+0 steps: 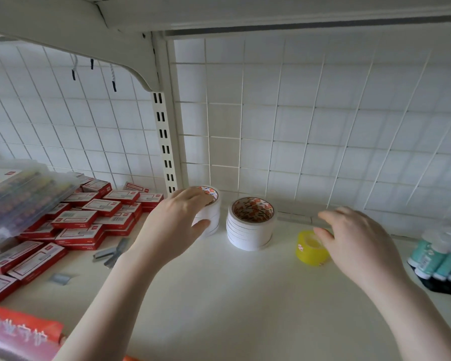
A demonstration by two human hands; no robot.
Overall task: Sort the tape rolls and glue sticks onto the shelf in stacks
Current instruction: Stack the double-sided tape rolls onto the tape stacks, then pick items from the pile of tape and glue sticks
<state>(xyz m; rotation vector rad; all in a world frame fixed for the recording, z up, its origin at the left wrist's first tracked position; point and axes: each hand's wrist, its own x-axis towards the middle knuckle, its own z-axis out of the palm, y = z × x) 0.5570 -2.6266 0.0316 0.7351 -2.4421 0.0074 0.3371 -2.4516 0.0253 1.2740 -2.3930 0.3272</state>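
left hand (182, 217) wraps the rear white tape stack (210, 212) on the shelf (232, 295), thumb on its side | right hand (354, 241) relaxed, empty, over yellow roll (311, 247) | rolls likely light, stiff, slick-sided: pinch yours across the outer rim

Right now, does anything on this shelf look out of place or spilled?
Yes: loose staple strips lie scattered on the shelf beside the red staple boxes, outside any box. The white tape stacks stand straight.
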